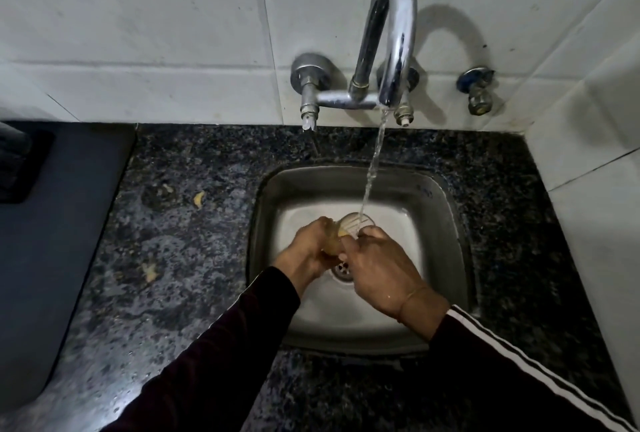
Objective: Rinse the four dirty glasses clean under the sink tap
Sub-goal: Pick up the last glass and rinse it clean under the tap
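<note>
Now my left hand (313, 244) curls round a glass (349, 229) tilted over the middle of the sink (446, 224), mouth toward the far side, catching the stream from the tap (391, 33). My right hand (377, 269) pinches its rim, fingertips (367, 231) bent over the edge.

Counter (194, 258): dark speckled granite, wet sheen, scattered droplets toward the near edge. Runs from the tiled wall at the back around all sides of a steel sink (273, 196) set into it right of centre. Two small yellowish scraps lie on the stone left of the sink, one farther back (198, 198), one nearer (149, 272), well apart from each other. A dark grey mat (45, 258) covers the counter's left part; a black object (20, 165) sits at its far left corner, partly out of frame.
</note>
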